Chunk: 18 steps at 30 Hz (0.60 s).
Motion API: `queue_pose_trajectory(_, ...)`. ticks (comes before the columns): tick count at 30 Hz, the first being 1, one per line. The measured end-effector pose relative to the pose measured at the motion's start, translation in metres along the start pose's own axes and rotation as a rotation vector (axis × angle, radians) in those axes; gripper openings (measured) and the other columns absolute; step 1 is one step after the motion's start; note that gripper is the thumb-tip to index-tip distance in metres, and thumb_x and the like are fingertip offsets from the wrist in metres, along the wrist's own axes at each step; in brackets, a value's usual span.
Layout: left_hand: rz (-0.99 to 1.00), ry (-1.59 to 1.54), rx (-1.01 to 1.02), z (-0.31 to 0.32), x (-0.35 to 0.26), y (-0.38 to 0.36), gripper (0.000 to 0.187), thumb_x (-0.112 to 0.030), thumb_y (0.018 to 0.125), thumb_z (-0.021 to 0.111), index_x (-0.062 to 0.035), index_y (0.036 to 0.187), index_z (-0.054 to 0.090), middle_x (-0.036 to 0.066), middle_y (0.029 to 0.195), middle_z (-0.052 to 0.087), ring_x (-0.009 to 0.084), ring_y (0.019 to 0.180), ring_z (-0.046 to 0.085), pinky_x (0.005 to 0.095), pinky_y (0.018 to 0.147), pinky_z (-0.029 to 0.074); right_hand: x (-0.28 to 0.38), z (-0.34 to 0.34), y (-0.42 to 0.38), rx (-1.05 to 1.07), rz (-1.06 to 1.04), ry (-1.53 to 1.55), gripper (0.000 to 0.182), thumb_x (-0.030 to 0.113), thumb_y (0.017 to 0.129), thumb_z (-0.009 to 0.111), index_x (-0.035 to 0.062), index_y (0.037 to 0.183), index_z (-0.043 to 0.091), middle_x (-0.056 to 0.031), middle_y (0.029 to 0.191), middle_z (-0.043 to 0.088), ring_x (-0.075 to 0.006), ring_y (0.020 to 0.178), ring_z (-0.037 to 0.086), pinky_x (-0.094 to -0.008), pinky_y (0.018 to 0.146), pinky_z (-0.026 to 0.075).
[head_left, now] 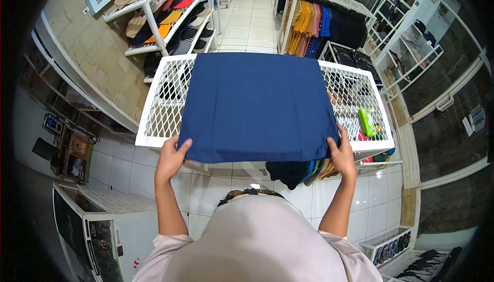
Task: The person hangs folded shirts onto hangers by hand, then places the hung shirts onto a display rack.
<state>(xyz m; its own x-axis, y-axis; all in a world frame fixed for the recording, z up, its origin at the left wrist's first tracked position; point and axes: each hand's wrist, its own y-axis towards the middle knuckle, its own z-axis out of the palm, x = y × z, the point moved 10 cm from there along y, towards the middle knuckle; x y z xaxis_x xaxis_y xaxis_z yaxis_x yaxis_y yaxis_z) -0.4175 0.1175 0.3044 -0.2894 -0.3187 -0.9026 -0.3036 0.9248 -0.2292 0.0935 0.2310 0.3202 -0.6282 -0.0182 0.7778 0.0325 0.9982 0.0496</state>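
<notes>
A navy blue cloth [257,107] lies spread flat over the middle of a white wire-mesh table [167,94], its near edge hanging slightly over the front. My left hand [172,157] grips the near left corner, thumb on top and fingers at the side. At the near right corner, my right hand [340,153] pinches the cloth between thumb and fingers. Faint fold lines run down the fabric. Whether it is a garment or a plain sheet cannot be told.
A bright green packet [367,122] lies on the table's right side. Folded clothes [288,173] sit beneath the table. Shelves of caps [172,17] stand at the back left, and a rack of hanging shirts [303,27] at the back right. A white cabinet [131,241] is at lower left.
</notes>
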Motion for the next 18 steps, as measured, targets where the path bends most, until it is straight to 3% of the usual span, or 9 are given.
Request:
queue_pose_trajectory(2, 0.051, -0.195, -0.109, -0.006, -0.017, 0.018, 0.037, -0.031, 0.101, 0.065, 0.0024, 0.116, 0.066, 0.003, 0.092, 0.068, 0.0097, 0.067, 0.06, 0.0247, 0.051, 0.045, -0.011, 0.0, 0.033, -0.092, -0.108, 0.052, 0.055, 0.017, 0.1, 0.06, 0.0016, 0.149, 0.042, -0.0274, 0.142, 0.056, -0.0378, 0.134, 0.053, -0.0401, 0.111, 0.04)
queue_pose_trajectory(4, 0.111, -0.182, -0.124, -0.017, -0.027, 0.046, 0.035, -0.033, 0.1, 0.066, 0.0003, 0.108, 0.065, 0.0, 0.075, 0.06, 0.0069, 0.055, 0.05, 0.0241, 0.049, 0.042, 0.005, -0.007, 0.047, -0.151, -0.131, 0.115, 0.051, 0.016, 0.102, 0.059, 0.0001, 0.147, 0.044, -0.0246, 0.138, 0.059, -0.033, 0.128, 0.057, -0.0374, 0.108, 0.042)
queue_pose_trajectory(7, 0.15, -0.164, -0.218, -0.033, -0.059, 0.023, 0.034, -0.032, 0.1, 0.067, 0.0019, 0.104, 0.068, -0.001, 0.071, 0.06, 0.0065, 0.054, 0.05, 0.0227, 0.05, 0.042, 0.053, -0.028, 0.021, -0.166, -0.002, 0.526, 0.044, 0.015, 0.103, 0.059, 0.0018, 0.144, 0.049, -0.0181, 0.128, 0.063, -0.0191, 0.111, 0.061, -0.0298, 0.094, 0.05)
queue_pose_trajectory(9, 0.101, -0.138, -0.249, -0.036, -0.035, 0.012, 0.033, -0.031, 0.099, 0.068, 0.0019, 0.103, 0.069, -0.002, 0.071, 0.06, 0.0065, 0.054, 0.051, 0.0223, 0.05, 0.043, 0.032, -0.037, 0.011, -0.291, -0.143, 0.39, 0.046, 0.015, 0.103, 0.06, 0.0022, 0.145, 0.048, -0.0188, 0.126, 0.063, -0.0181, 0.106, 0.062, -0.0291, 0.092, 0.051)
queue_pose_trajectory(11, 0.06, -0.11, -0.274, -0.037, -0.012, 0.003, 0.031, -0.029, 0.098, 0.07, 0.0019, 0.101, 0.07, -0.002, 0.071, 0.061, 0.0065, 0.054, 0.052, 0.022, 0.051, 0.043, -0.015, -0.015, -0.002, -0.173, 0.117, 0.338, 0.051, 0.018, 0.103, 0.061, 0.0028, 0.148, 0.044, -0.0194, 0.119, 0.066, -0.0175, 0.1, 0.064, -0.0301, 0.087, 0.053)
queue_pose_trajectory(13, 0.0, -0.159, -0.108, -0.021, 0.011, -0.001, 0.03, -0.028, 0.097, 0.072, 0.0014, 0.099, 0.07, -0.002, 0.073, 0.063, 0.0061, 0.057, 0.053, 0.0216, 0.051, 0.043, -0.037, -0.006, -0.023, -0.173, 0.234, 0.34, 0.05, 0.019, 0.103, 0.062, 0.0049, 0.148, 0.047, -0.012, 0.109, 0.067, -0.0153, 0.094, 0.061, -0.0285, 0.082, 0.051)
queue_pose_trajectory(14, -0.022, -0.155, -0.095, -0.022, 0.023, 0.001, 0.028, -0.027, 0.097, 0.071, 0.0002, 0.095, 0.07, -0.001, 0.075, 0.065, 0.0056, 0.059, 0.054, 0.0215, 0.052, 0.044, -0.037, -0.005, -0.026, -0.194, 0.175, 0.401, 0.051, 0.017, 0.103, 0.061, 0.0059, 0.15, 0.045, -0.0077, 0.097, 0.065, -0.0117, 0.081, 0.059, -0.0264, 0.071, 0.049)
queue_pose_trajectory(17, 0.02, -0.137, -0.116, -0.032, 0.022, -0.003, 0.025, -0.026, 0.098, 0.07, -0.0012, 0.095, 0.07, -0.001, 0.074, 0.065, 0.0048, 0.061, 0.054, 0.0216, 0.055, 0.045, -0.031, -0.003, -0.044, -0.194, 0.182, 0.435, 0.051, 0.016, 0.103, 0.06, 0.0073, 0.151, 0.043, -0.0034, 0.089, 0.062, -0.0077, 0.069, 0.052, -0.0234, 0.059, 0.043)
queue_pose_trajectory(18, 0.013, -0.148, -0.134, -0.034, 0.013, -0.01, 0.025, -0.026, 0.099, 0.068, -0.0033, 0.089, 0.068, -0.003, 0.072, 0.062, 0.004, 0.061, 0.053, 0.022, 0.057, 0.045, -0.029, -0.002, -0.052, -0.151, 0.23, 0.361, 0.055, 0.015, 0.104, 0.058, 0.0079, 0.154, 0.036, -0.0045, 0.093, 0.068, -0.0053, 0.068, 0.051, -0.0214, 0.057, 0.042)
